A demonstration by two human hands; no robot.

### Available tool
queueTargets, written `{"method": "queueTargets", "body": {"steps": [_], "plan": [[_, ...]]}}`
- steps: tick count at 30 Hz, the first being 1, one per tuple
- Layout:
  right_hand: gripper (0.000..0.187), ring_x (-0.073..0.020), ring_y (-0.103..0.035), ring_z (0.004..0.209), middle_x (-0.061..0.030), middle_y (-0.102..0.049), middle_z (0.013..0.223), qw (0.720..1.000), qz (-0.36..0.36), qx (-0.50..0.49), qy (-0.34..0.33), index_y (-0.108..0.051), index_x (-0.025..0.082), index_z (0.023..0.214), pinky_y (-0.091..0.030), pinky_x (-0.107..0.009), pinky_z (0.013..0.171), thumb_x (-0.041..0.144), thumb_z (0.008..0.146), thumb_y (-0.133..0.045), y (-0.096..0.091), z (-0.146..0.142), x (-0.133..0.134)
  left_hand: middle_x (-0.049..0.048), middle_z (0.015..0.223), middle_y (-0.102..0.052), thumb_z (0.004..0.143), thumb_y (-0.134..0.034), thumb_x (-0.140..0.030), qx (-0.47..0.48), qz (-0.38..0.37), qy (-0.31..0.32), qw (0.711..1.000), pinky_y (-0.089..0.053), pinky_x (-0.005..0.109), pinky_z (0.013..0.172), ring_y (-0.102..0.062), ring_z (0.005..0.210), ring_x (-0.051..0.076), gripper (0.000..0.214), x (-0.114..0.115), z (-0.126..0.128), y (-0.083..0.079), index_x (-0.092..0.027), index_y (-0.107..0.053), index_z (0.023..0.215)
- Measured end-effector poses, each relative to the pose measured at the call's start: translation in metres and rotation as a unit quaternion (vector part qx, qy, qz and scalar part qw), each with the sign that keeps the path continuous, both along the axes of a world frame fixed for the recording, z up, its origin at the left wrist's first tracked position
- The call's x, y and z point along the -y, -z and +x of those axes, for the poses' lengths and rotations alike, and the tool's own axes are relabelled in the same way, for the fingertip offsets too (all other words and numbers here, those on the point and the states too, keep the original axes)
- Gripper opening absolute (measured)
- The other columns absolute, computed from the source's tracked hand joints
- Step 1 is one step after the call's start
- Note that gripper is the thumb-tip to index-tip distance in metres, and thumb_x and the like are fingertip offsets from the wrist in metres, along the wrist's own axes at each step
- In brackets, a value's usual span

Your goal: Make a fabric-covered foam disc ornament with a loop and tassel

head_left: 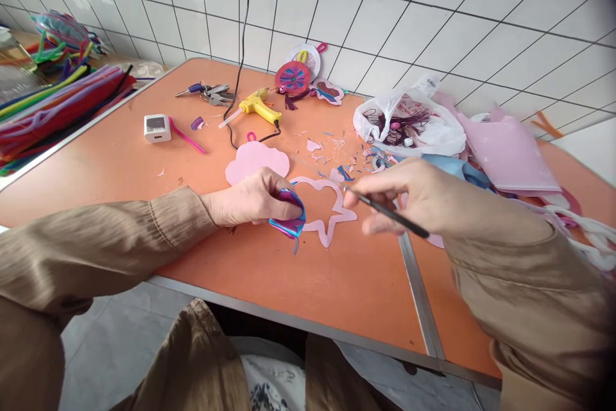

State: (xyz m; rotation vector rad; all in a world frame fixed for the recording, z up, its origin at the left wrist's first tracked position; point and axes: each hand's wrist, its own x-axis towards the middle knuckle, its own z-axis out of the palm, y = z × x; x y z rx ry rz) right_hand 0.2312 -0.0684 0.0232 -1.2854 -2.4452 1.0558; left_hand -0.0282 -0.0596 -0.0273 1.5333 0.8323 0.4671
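My left hand [262, 199] pinches a small folded piece of shiny blue and purple material [289, 222] just above the table, and a thin strip hangs from its lower edge. In my right hand [409, 196] is a slim black pen-like tool [394, 215], its pale tip pointing left; its exact kind is hard to make out. Between my hands lies a pink cut-out outline [328, 225] with a wavy edge and pointed parts. Beyond my left hand rests a pink cloud-shaped piece [257, 161] with a small loop on top.
A yellow glue gun [257, 105] with a cord, keys [219, 94] and a white box-shaped device [157, 128] lie behind. Scraps [332, 148] are scattered ahead. A white plastic bag [409, 122] and pink sheets [510, 148] are at right; pipe cleaners [62, 109] lie left.
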Motion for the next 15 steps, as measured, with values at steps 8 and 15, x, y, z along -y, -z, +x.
{"method": "queueTargets", "body": {"steps": [8,15], "plan": [[0.042,-0.0173,-0.056,0.056,0.0027,-0.063,0.066,0.96,0.126,0.178,0.174,-0.056,0.024,0.1,-0.041,-0.031,0.058,0.051,0.074,-0.076,0.019,0.008,-0.029,-0.0059,0.044,-0.04,0.072,-0.078,-0.021,0.292,-0.075,-0.102,0.948,-0.02,0.019,0.039,-0.029,0.034,0.0,0.041,-0.008,-0.006,-0.004,-0.015,-0.044,0.049],[0.029,-0.0244,-0.063,0.076,-0.0049,-0.069,0.08,0.914,0.149,0.332,0.178,-0.052,0.023,0.074,-0.04,-0.032,0.062,0.04,0.074,-0.076,0.023,0.015,-0.036,-0.0056,0.043,-0.04,0.07,-0.08,-0.019,0.302,-0.088,-0.15,0.937,-0.018,0.019,0.037,-0.029,0.032,0.0,0.042,-0.011,-0.007,-0.006,-0.015,-0.045,0.048]]}}
